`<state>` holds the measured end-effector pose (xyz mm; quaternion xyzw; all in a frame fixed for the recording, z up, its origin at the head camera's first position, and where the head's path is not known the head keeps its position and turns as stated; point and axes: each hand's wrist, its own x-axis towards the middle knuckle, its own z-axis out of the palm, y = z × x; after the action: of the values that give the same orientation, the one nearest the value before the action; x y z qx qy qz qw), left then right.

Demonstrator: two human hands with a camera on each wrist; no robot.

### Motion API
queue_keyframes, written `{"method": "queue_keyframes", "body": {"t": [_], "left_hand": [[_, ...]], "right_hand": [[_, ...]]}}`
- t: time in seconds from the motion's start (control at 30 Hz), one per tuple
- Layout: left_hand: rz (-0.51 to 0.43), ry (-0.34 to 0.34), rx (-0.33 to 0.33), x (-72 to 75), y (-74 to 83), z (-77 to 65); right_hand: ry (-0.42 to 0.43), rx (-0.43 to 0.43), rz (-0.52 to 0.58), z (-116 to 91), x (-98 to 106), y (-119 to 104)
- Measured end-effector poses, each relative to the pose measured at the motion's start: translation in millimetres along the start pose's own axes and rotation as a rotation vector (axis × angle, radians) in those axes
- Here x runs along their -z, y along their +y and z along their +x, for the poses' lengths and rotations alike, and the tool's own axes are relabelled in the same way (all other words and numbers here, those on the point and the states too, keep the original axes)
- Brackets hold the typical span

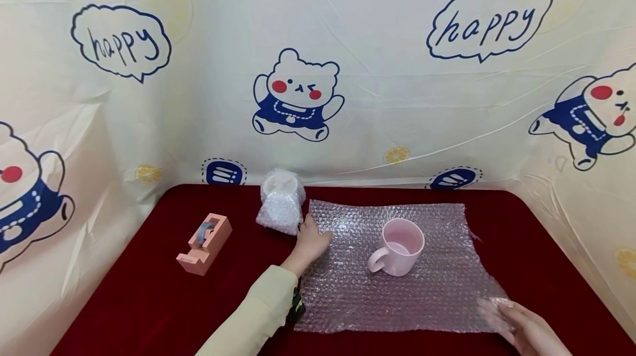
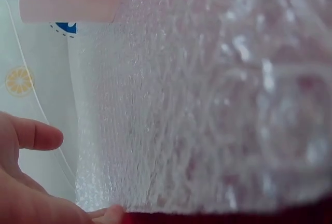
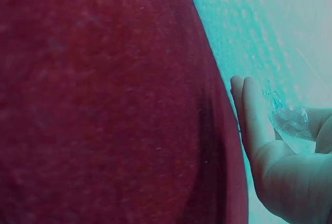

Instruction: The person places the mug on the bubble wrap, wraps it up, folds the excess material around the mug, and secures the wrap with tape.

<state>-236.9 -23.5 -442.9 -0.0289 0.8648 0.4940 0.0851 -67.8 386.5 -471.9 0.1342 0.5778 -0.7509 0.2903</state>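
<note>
A pink mug [image 1: 403, 248] stands upright on a flat sheet of bubble wrap [image 1: 348, 290], its handle toward the lower left. My left hand [image 1: 312, 239] lies at the sheet's left edge, thumb spread away from the fingers. In the left wrist view that hand [image 2: 31, 177] has its fingertips at the lower edge of the sheet [image 2: 171, 105]. At the near right corner, my right hand [image 1: 529, 325] pinches the bubble wrap, which bunches up there. The right wrist view shows crumpled wrap [image 3: 293, 123] between the thumb and fingers of the right hand [image 3: 290, 177].
A bubble-wrapped bundle [image 1: 282, 201] sits at the back, just beyond my left hand. Left of it stands a pink tape dispenser [image 1: 206, 243] with a roll of tape. Dark red cloth covers the table [image 1: 139, 290]; a printed curtain [image 1: 377, 96] hangs behind it.
</note>
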Motion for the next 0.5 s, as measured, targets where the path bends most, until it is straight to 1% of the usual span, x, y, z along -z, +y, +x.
{"method": "queue_keyframes", "body": {"t": [0.17, 0.3, 0.4, 0.5], "left_hand": [[-0.019, 0.076, -0.008, -4.4, 1.5, -2.1], [-0.051, 0.132, -0.022, -8.6, 1.5, -3.2], [-0.043, 0.161, -0.039, -11.6, 0.9, -2.1], [-0.015, 0.179, -0.056, -14.2, 0.1, -1.2]], "right_hand": [[-0.032, 0.029, 0.094, -2, -4, -4], [-0.081, 0.057, 0.137, -2, -5, -7], [-0.114, 0.076, 0.164, -2, -6, -9], [-0.108, 0.083, 0.173, -2, -6, -9]]}}
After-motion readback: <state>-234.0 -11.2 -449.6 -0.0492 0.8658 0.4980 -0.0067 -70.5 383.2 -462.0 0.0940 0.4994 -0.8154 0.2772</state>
